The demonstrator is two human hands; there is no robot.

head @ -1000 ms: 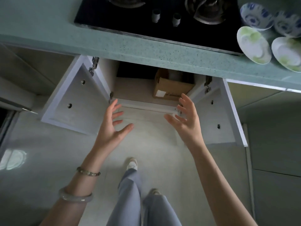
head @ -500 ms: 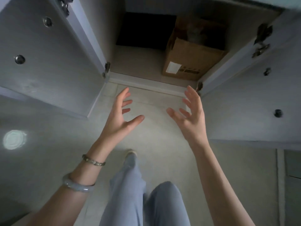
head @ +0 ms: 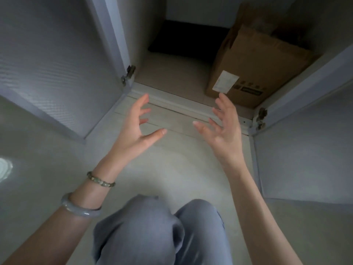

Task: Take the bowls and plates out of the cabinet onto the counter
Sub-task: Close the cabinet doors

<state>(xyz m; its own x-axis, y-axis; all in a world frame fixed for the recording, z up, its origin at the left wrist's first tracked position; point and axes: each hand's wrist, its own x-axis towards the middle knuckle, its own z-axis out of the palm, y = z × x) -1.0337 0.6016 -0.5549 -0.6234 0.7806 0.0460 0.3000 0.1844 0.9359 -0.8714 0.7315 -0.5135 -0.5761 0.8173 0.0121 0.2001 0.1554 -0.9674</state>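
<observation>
Fingers (head: 142, 101) spread wide, lightly curled, holding nothing. Left hand (head: 133, 129) and right hand (head: 223, 129) mid-frame, palms facing, before the cabinet (head: 172, 73) sill. Cabinet opening upper centre, nearer than before; cardboard box (head: 254, 69) inside, upper right.

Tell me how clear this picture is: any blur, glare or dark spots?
Head view: dim, soft light; cabinet back in deep shadow, its dark patch unreadable; box label blurred past reading; glare on the floor at the left edge; wide-angle lens splays the doors; left hand and right hand fairly sharp.
</observation>
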